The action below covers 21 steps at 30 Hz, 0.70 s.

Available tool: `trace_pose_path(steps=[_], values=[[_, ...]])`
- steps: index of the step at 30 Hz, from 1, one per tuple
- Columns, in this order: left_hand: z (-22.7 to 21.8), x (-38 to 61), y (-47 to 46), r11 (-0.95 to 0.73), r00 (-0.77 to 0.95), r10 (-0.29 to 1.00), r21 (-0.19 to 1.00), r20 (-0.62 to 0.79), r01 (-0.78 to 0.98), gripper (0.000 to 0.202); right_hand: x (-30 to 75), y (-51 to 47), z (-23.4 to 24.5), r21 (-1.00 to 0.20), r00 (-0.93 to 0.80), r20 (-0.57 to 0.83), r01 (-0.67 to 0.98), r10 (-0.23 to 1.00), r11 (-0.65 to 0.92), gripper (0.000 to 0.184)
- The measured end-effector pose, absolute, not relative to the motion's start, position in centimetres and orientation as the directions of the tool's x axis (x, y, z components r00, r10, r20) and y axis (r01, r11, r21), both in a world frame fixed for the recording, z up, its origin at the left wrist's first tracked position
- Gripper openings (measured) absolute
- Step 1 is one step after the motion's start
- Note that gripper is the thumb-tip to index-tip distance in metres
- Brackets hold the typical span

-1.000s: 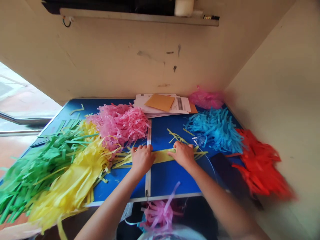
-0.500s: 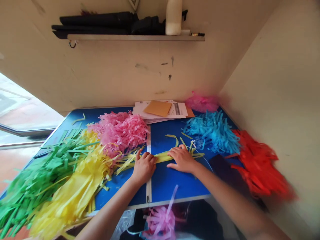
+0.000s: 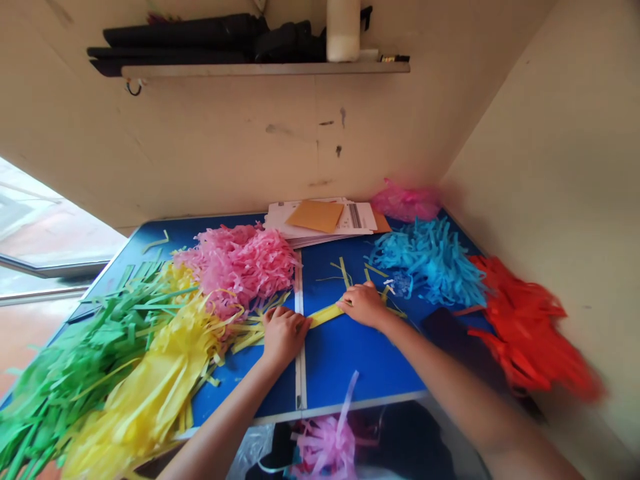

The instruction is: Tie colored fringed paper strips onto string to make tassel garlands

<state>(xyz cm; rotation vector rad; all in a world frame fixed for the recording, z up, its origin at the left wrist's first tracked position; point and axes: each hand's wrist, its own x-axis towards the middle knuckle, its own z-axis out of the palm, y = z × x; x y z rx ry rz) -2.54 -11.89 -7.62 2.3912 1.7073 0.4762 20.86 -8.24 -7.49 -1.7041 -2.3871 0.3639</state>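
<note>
A rolled strip of fringed yellow tissue paper (image 3: 324, 313) lies across the middle seam of the blue table (image 3: 350, 353). My left hand (image 3: 283, 335) is closed on its left end, where yellow fringes fan out. My right hand (image 3: 364, 304) is curled over its right end, fingers pressed on the paper, with loose yellow strips beyond it.
Heaps of fringed paper lie around: green (image 3: 65, 360) and yellow (image 3: 150, 380) at the left, pink (image 3: 245, 257) behind, blue (image 3: 430, 260) and red (image 3: 525, 327) at the right. A stack of papers with a brown envelope (image 3: 320, 217) sits at the wall. A shelf (image 3: 260, 67) hangs above.
Both hands have worked the yellow strip into a narrower, tighter roll; the right hand has shifted slightly up and away. The head has tilted up a little.
</note>
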Motion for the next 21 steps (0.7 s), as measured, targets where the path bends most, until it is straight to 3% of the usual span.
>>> trace_pose_path(steps=[7,13,15,18,21], values=[[-8.2,-2.2,-11.4,-0.309,0.279,0.95,0.283,0.142,0.908,0.031,20.4,-6.8,-7.4,-0.288,-0.263,-0.105,0.931,0.959,0.224,0.037],[-7.5,-2.2,-11.6,-0.354,0.306,0.929,0.265,0.207,0.897,0.01,20.1,-7.2,-6.2,-0.266,-0.202,-0.079,0.948,0.976,0.175,0.027],[-7.1,-2.3,-11.7,-0.443,0.384,0.885,0.219,0.263,0.87,0.015,20.0,-8.2,-5.9,-0.257,-0.286,0.052,0.922,0.957,0.289,0.025],[-6.6,-2.3,-11.9,-0.539,0.473,0.818,0.148,0.328,0.829,0.02,20.1,-9.4,-6.2,-0.172,-0.568,0.238,0.773,0.788,0.61,0.016],[-6.4,-1.9,-12.1,-0.573,0.505,0.789,0.124,0.35,0.81,0.013,20.1,-9.8,-6.8,-0.138,-0.64,0.27,0.714,0.719,0.687,0.017]])
